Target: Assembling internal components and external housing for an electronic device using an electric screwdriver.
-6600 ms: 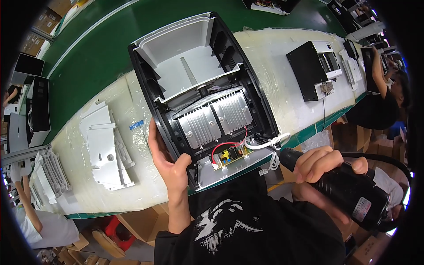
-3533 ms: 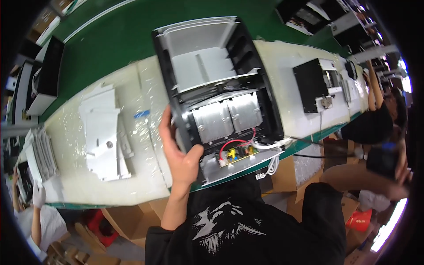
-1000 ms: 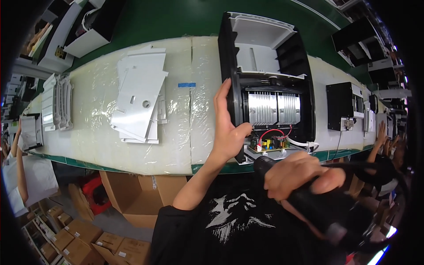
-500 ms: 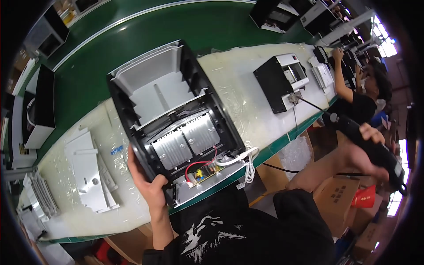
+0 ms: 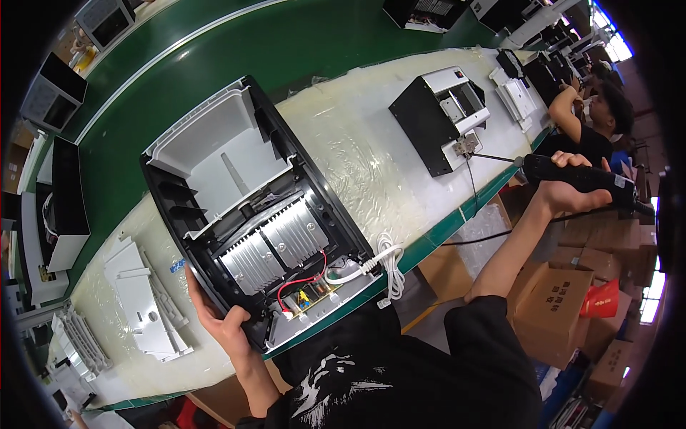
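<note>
A black appliance housing [image 5: 336, 209] lies open-side up on the table in front of me, with a pale grey bin section [image 5: 207, 168] at its far end. Nearer to me it holds two finned metal heat sinks [image 5: 275, 247] and a small circuit board [image 5: 309, 299] with red wires. My left hand [image 5: 227, 330] is closed on the housing's near left edge, thumb over the rim. Off to the right, my right hand [image 5: 564, 187] is wrapped round a black electric screwdriver [image 5: 580, 177]. Its long bit reaches the metal front of a black-and-white screw feeder [image 5: 436, 121].
A bundled white power cord [image 5: 391, 275] hangs over the table's green near edge. Flat white panels [image 5: 146, 304] and ribbed white parts [image 5: 80, 343] lie on the left. Cardboard boxes [image 5: 547, 304] stand below on the right. Another person [image 5: 589, 118] works farther along the table.
My right hand and the screwdriver have swung upward, so the tool lies more level, its bit still at the feeder. The view has shifted a little; my left hand keeps its hold on the housing.
</note>
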Demonstrator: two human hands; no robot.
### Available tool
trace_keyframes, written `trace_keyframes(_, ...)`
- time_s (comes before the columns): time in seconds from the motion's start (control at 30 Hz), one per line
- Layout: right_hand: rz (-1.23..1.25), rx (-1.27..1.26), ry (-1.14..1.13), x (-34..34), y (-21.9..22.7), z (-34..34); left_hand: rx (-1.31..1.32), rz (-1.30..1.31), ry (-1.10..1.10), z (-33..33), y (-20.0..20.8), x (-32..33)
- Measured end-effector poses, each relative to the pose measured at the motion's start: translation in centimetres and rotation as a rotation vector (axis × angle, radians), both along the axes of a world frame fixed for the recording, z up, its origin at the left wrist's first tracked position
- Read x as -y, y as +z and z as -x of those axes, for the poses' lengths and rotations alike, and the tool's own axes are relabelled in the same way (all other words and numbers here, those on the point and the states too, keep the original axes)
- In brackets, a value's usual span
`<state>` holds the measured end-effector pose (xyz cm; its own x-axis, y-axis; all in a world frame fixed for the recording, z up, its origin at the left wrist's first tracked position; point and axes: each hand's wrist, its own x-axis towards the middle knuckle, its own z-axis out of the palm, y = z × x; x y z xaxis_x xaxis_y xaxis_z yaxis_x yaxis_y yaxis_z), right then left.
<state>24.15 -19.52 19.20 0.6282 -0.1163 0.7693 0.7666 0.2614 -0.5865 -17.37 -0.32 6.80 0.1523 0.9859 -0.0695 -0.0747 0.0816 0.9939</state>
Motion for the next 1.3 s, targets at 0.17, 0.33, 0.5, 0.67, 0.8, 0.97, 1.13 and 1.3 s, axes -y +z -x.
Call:
trace_keyframes(0.17, 0.016, -0.047, 0.126, 1.1, 0.1, -2.5, -0.030, 0.033, 0.022, -0.2, 0.4, 0.1)
trace_keyframes(0.33, 0.207, -0.081, 0.634, -0.2, 1.3, -5.6, -0.053, 0.029, 0.005, 0.5, -0.1, 0.1)
trace_keyframes(0.5, 0.367, -0.185, 0.255, -8.6, 2.8, -6.3, -0.061, 0.008, 0.017, 0.6, 0.0, -0.1)
trace_keyframes(0.67, 0.487, -0.194, 0.056, -11.3, 2.2, -4.5, 0.016, 0.100, 0.009, 0.3, 1.2, 0.3)
trace_keyframes(0.8, 0.401, -0.189, 0.173, -10.1, 5.0, 0.6, 0.062, 0.194, -0.001, 2.0, 1.5, 1.2)
trace_keyframes(0.97, 0.502, -0.091, 1.184, -6.9, 10.2, 1.2, 0.107, 0.217, -0.002, 2.3, 1.3, 1.8)
trace_keyframes(1.13, 0.314, -0.058, 1.178, -11.3, 10.5, 8.4, 0.144, 0.102, -0.036, 2.0, 0.3, 1.6)
trace_keyframes(1.3, 0.271, 0.148, 1.361, -15.7, 10.4, 11.0, 0.212, 0.135, -0.027, 2.1, 0.5, 1.4)
